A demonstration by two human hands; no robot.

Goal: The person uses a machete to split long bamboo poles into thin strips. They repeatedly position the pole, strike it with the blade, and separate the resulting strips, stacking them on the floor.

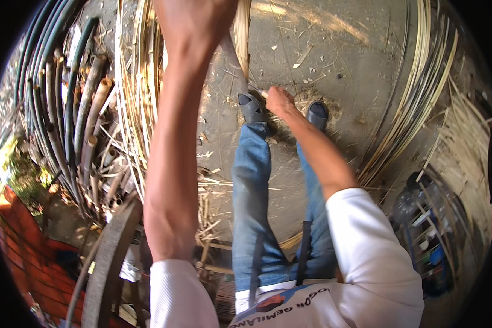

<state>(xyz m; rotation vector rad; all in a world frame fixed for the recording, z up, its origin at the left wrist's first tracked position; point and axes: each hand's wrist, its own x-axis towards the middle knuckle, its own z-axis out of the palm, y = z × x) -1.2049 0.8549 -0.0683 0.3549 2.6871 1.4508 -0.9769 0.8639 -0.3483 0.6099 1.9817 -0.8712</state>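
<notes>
My left hand (194,22) is stretched far forward at the top edge, smeared by motion. Its fingers are out of sight, so what they hold does not show. Lower and to the right, my right hand (280,102) is closed around a pale handle (264,94), with a thin piece running from it toward the upper left. That looks like a knife, though the blade is hard to make out. Just beyond it, a bundle of pale split bamboo strips (242,33) narrows toward my left foot. A dark, slightly curved length (235,63) lies alongside the strips.
Bamboo poles (85,104) are stacked at the left, beside long pale strips (139,82). More strips (415,93) lie at the right, near a dark plastic bag (421,208). My sandaled feet (252,107) stand on a concrete floor (361,65) with scattered shavings. A grey curved beam (110,262) rises at lower left.
</notes>
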